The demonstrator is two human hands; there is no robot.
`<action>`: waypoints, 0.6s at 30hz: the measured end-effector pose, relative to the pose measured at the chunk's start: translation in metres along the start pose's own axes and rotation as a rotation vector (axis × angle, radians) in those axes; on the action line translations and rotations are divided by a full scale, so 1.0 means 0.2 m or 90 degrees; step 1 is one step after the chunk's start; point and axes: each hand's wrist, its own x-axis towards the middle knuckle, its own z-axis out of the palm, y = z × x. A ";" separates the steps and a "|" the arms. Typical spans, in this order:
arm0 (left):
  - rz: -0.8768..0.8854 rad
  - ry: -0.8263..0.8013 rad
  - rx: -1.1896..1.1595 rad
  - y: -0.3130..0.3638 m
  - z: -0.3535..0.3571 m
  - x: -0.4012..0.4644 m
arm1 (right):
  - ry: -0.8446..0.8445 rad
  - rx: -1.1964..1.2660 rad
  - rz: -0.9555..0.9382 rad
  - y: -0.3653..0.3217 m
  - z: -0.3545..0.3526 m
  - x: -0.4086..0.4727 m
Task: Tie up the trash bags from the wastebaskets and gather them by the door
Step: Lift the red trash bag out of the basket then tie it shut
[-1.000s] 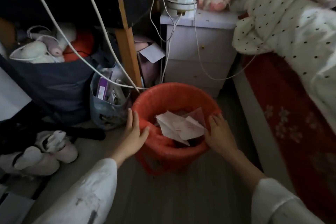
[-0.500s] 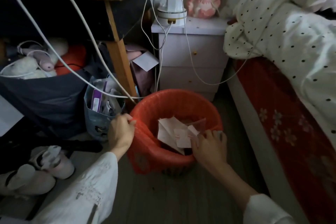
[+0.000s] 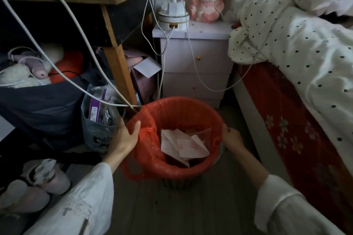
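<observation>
While both hands (image 3: 125,135) grip red bag (image 3: 177,108) rim, wastebasket (image 3: 177,182) holds papers (image 3: 183,144) (crumpled).

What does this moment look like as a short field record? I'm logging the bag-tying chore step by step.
bag: red trash bag lining the wastebasket, untied
contents: crumpled papers
left hand: left hand on the bag's loosened left edge, thumb over the plastic
right hand: right hand at the bag's right rim, fingers curled on it
location: floor between the nightstand and the bed
nearby: white cable running down past the rim
</observation>
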 end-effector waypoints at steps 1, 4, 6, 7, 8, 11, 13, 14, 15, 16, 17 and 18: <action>-0.027 -0.018 0.005 -0.01 0.00 0.01 | 0.005 0.042 0.004 0.00 -0.01 0.02; -0.031 0.052 0.004 -0.02 0.00 0.07 | 0.071 0.128 0.011 -0.02 -0.02 0.06; -0.039 0.091 0.010 0.00 0.00 0.08 | 0.104 0.143 0.011 -0.02 -0.02 0.06; -0.043 0.096 0.008 0.01 -0.01 0.08 | 0.120 0.147 0.003 -0.03 -0.02 0.06; -0.043 0.099 -0.001 0.03 -0.01 0.09 | 0.135 0.150 -0.002 -0.03 -0.02 0.05; -0.008 0.127 -0.046 0.08 -0.03 0.11 | 0.181 0.152 -0.043 -0.02 -0.02 0.05; 0.021 0.135 -0.072 0.12 -0.03 0.13 | 0.187 0.166 -0.088 -0.03 -0.03 0.05; 0.028 0.132 -0.091 0.15 -0.03 0.13 | 0.179 0.173 -0.107 -0.04 -0.03 0.05; 0.032 0.124 -0.117 0.19 -0.03 0.13 | 0.165 0.178 -0.124 -0.05 -0.03 0.04; 0.041 0.107 -0.150 0.22 -0.02 0.13 | 0.145 0.182 -0.139 -0.06 -0.02 0.03; 0.063 0.088 -0.189 0.26 -0.02 0.12 | 0.121 0.189 -0.152 -0.07 -0.02 0.02; 0.093 0.060 -0.225 0.29 -0.01 0.12 | 0.099 0.200 -0.170 -0.09 -0.03 0.00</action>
